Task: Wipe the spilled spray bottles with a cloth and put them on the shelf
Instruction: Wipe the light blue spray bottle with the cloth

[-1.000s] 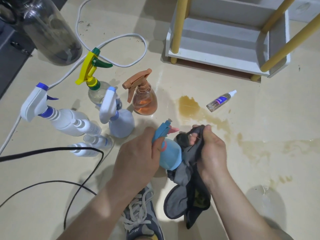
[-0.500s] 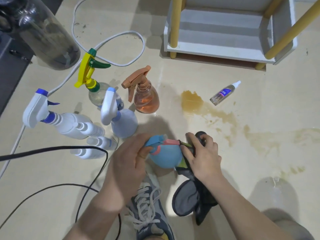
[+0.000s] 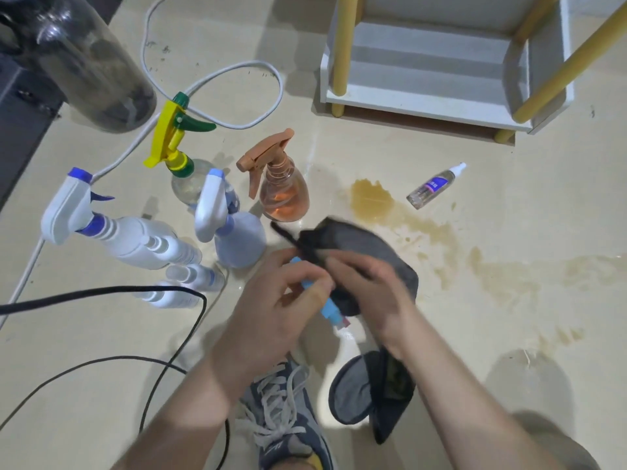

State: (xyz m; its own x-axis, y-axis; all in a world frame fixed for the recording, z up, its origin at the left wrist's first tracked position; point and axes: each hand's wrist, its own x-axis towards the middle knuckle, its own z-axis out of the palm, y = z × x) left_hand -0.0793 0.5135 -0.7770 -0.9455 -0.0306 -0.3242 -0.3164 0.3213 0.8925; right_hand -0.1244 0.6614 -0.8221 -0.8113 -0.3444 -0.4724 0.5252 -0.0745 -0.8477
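Orange spray bottle (image 3: 283, 179) stands holding orange liquid (image 3: 284, 207).

Home floor (image 3: 559, 215) — shelf (image 3: 424, 111), trailing cables (image 3: 84, 295)

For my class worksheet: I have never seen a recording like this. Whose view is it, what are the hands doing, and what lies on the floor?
No machine here: a person wears one wide-angle camera on the head, looking down at their own bare hands. The left hand holds a small blue spray bottle; the right hand grips a dark cloth laid over it, wiping. On the floor stand a yellow-trigger bottle, an orange bottle, a pale blue bottle and a white bottle. A small clear bottle lies on its side beside a brownish spill. Behind stands a white shelf with yellow posts. Cables and the person's shoe also show.
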